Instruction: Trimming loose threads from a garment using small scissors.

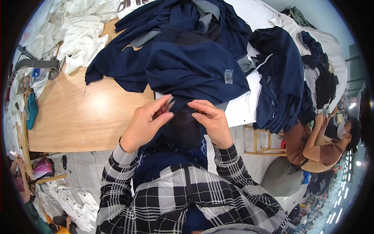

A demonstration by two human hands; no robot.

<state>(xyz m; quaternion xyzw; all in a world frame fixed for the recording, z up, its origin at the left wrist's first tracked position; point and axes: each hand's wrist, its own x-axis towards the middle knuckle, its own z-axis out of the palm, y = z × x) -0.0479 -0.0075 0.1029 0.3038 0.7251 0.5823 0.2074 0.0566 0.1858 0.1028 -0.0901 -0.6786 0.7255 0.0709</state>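
Dark navy cloth (183, 66) lies heaped over the table in front of me, with a small clear sticker (228, 77) on its right part. A darker fold (181, 128) drops over the table's edge toward my lap, between my two hands. My left hand (146, 121) is beside that fold, its fingers curled toward the thumb; a small greyish blur shows at the fingertips, too smeared to name. Facing it across the fold, my right hand (213, 121) has its fingers pressed together and the thumb close below them. What it pinches, if anything, is too small to make out.
A wooden tabletop (97, 113) extends to the left, with white garments (83, 39) piled behind. More navy pieces (278, 82) hang over the right edge. A masked person (323, 148) works at the right, near a wooden stool (265, 142) and a grey round seat (282, 177).
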